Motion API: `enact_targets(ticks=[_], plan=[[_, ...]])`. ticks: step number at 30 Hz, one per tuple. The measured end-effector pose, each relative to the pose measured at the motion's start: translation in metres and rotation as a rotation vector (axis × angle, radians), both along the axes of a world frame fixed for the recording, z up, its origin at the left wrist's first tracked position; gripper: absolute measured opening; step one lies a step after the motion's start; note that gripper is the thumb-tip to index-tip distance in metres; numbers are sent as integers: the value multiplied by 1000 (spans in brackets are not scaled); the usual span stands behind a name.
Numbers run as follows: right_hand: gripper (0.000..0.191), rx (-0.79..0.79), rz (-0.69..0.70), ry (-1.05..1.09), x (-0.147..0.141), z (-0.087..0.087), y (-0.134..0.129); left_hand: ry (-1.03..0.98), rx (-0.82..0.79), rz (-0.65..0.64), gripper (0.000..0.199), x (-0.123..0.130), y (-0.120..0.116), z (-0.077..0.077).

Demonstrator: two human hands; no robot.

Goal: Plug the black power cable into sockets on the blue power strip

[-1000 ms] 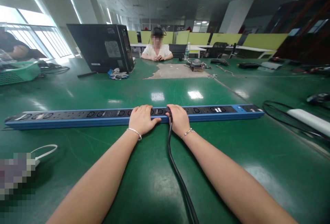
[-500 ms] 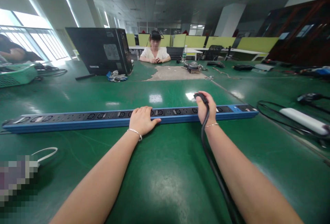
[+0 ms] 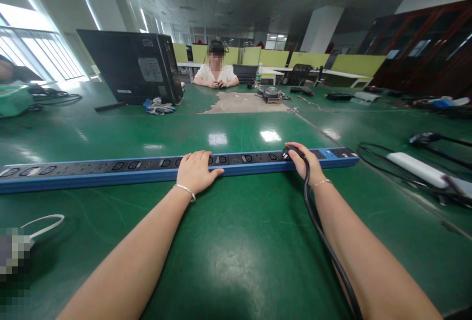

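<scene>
Room to pass over the desk (image 3: 228, 266) btwn L forearm (image 3: 127, 251) & black cable (image 3: 320, 224), w/ power strip (image 3: 88, 177) as a low wall ahead. Past it, more room up to computer case (image 3: 129, 67) & gloves (image 3: 159, 106); far R obstructed by white bar (image 3: 416, 168) + loose cords (image 3: 368, 143).

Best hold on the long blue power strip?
Probably near the middle of the power strip, from the near side, fingers over the top, thumb along the near edge, as the left hand lies. It's long, narrow and flat on the table.
</scene>
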State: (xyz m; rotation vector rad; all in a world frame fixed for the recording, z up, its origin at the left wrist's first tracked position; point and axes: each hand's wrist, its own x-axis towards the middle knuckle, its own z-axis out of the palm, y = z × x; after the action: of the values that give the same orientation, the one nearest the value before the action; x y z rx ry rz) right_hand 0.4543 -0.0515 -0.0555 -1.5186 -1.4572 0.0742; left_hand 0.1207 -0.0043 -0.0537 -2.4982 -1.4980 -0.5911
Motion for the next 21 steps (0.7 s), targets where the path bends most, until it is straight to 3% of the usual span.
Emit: enact_targets(ticks=[17,21], plan=[[35,-108,-27,-305,-8,-4,-5,12,1,-3,63,0,0,1],[33,-71,-51,-337,-9,-6,-5,19,10,5,62,1,-1,1]])
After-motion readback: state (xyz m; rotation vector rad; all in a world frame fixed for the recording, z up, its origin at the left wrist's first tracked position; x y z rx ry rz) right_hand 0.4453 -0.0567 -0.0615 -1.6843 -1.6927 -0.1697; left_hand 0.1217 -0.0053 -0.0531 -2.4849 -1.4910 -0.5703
